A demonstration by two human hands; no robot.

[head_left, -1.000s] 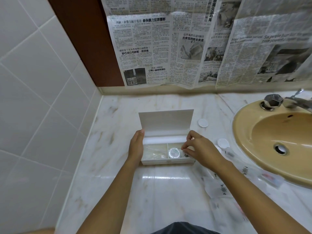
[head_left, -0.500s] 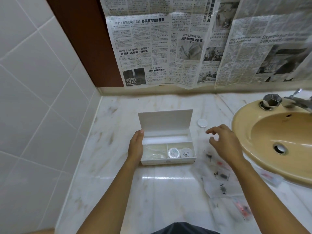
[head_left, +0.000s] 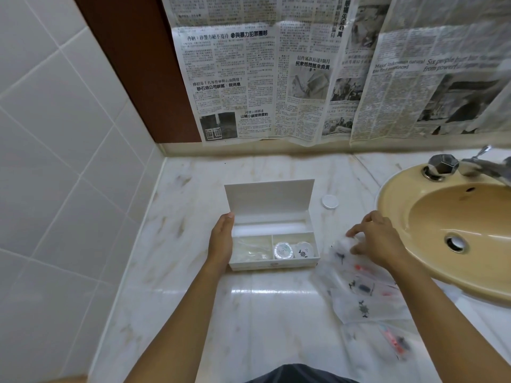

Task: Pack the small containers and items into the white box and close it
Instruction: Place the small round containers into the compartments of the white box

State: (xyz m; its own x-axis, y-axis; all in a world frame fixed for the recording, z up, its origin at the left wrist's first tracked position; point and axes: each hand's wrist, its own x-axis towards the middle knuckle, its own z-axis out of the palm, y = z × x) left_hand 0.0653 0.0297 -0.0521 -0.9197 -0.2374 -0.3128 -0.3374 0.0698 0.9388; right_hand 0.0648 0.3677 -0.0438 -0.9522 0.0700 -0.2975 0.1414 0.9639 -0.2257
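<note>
— On the marble counter (head_left: pixel 193 299), dead centre: the white box (head_left: pixel 272 265) sits with its lid (head_left: pixel 269 199) standing up at the back. A silvery round container (head_left: pixel 283 250) and a white pot with a dark emblem (head_left: pixel 303 249) sit side by side in the right compartment, with a clear sachet (head_left: pixel 251 248) in the left one. What trips this up, you reckon?

— The stuff still outside, imo. The plastic packets (head_left: pixel 359 288) just right of the box look floppy and slick. One could slide toward the sink (head_left: pixel 401 189), or poke up over the rim and stop the lid shutting. There's also a small white round cap (head_left: pixel 330 201) further back near the basin, and that's easy to forget.

— And the hands?

— The left hand (head_left: pixel 221 241) lies flat against the box's left end, fingers straight, bracing it rather than gripping. The right hand (head_left: pixel 378 241) is over the top of the packet pile with its fingers curled down at something whitish. It's blurred though, so I can't tell if it's actually pinched anything.
</note>
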